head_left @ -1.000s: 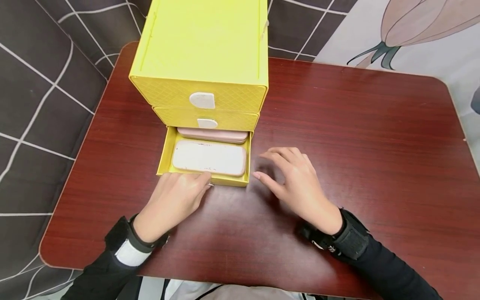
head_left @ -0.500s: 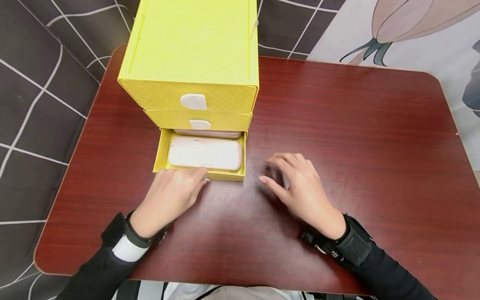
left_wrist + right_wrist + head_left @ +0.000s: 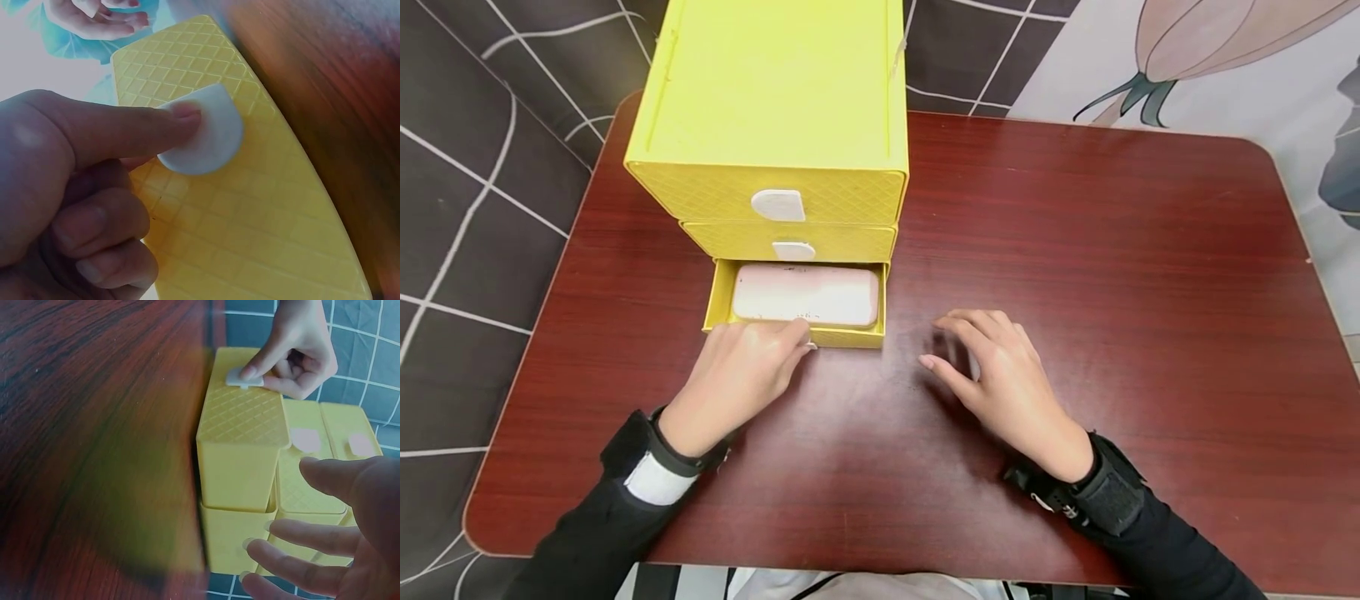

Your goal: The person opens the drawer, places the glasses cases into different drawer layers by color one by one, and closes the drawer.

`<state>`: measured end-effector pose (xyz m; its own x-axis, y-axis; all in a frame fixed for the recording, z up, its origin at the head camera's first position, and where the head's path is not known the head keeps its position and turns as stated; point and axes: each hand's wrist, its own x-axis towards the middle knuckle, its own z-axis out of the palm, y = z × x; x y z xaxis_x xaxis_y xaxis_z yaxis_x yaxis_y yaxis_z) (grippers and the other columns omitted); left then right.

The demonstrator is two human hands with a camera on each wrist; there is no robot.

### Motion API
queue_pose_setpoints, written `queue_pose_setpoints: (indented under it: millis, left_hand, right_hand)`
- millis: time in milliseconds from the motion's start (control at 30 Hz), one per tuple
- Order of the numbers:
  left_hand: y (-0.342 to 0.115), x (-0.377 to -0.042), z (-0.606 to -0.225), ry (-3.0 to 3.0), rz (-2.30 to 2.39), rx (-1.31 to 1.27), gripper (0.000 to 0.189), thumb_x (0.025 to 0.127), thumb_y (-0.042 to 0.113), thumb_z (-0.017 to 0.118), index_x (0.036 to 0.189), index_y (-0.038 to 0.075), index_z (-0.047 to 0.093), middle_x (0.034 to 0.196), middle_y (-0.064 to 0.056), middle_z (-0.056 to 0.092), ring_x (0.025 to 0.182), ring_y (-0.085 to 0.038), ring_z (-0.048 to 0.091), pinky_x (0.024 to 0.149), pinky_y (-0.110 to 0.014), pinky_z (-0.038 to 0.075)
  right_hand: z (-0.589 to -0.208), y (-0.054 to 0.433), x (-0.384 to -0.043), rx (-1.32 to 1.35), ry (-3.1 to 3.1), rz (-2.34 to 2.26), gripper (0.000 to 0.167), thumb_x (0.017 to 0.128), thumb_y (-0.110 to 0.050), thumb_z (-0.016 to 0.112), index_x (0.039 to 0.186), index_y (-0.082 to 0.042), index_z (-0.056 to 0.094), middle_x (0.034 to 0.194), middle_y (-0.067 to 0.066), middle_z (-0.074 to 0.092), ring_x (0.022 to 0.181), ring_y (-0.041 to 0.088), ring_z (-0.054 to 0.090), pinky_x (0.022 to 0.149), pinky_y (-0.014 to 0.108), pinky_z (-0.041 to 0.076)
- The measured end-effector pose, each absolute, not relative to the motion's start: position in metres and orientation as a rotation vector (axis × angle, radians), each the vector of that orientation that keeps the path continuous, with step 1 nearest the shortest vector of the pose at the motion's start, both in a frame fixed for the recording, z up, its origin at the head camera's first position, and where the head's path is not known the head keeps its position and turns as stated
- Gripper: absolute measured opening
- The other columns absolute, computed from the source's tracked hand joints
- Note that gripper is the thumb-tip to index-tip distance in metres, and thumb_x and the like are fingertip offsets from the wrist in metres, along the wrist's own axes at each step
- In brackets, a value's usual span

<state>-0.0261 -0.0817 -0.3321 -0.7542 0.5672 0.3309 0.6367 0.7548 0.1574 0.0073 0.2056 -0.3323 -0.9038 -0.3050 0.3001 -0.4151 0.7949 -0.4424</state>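
Observation:
My left hand (image 3: 733,375) grips the bottom drawer (image 3: 850,339) of a yellow drawer cabinet (image 3: 782,92) by its white tab handle (image 3: 220,134). In the left wrist view the thumb lies on the tab's face, the other fingers curled below. The drawer stands partly pulled out, and a flat pale pink case (image 3: 805,293) with rounded corners lies inside. My right hand (image 3: 1011,387) hovers low over the table to the right of the drawer, fingers loosely bent and holding nothing; the right wrist view shows its fingers spread beside the cabinet.
Two upper drawers with white tabs, the top one (image 3: 850,196) and the middle one (image 3: 850,242), are closed. The cabinet stands toward the back left of a reddish-brown table (image 3: 1097,250). Dark grid-patterned cloth (image 3: 452,292) borders the left and back.
My left hand has moved the bottom drawer further into the cabinet. A second pink case behind the first has gone out of sight. The right hand has drawn slightly away from the drawer.

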Motion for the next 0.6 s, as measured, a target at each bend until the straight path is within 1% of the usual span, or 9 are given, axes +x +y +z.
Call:
queue_pose_setpoints:
  millis: [333, 500, 600]
  left_hand:
    - [-0.082, -0.035, -0.332, -2.699, -0.412, -0.925, 0.025, 0.083, 0.013, 0.074, 0.073, 0.011, 0.052, 0.051, 0.001, 0.044, 0.044, -0.019, 0.045, 0.037, -0.029, 0.025]
    - [-0.081, -0.043, -0.331, -2.709, -0.405, -0.921, 0.022, 0.084, 0.015, 0.074, 0.076, 0.012, 0.054, 0.052, 0.000, 0.048, 0.045, -0.023, 0.049, 0.038, -0.030, 0.027]
    - [-0.080, -0.046, -0.331, -2.714, -0.404, -0.916, 0.020, 0.084, 0.016, 0.074, 0.077, 0.012, 0.056, 0.053, 0.000, 0.050, 0.045, -0.023, 0.049, 0.038, -0.030, 0.027]
  right_hand:
    - [-0.331, 0.206, 0.008, 0.569, -2.765, 0.765, 0.040, 0.084, -0.033, 0.074, 0.114, -0.008, 0.067, 0.115, 0.007, 0.066, 0.110, 0.025, 0.057, 0.087, 0.044, 0.042]
    - [-0.330, 0.206, 0.009, 0.581, -2.762, 0.792, 0.040, 0.086, -0.031, 0.073, 0.116, -0.006, 0.065, 0.118, 0.010, 0.065, 0.113, 0.026, 0.057, 0.096, 0.044, 0.043]
    - [-0.329, 0.206, 0.010, 0.584, -2.766, 0.809, 0.041, 0.086, -0.030, 0.073, 0.117, -0.005, 0.065, 0.121, 0.012, 0.064, 0.116, 0.027, 0.057, 0.100, 0.042, 0.043]
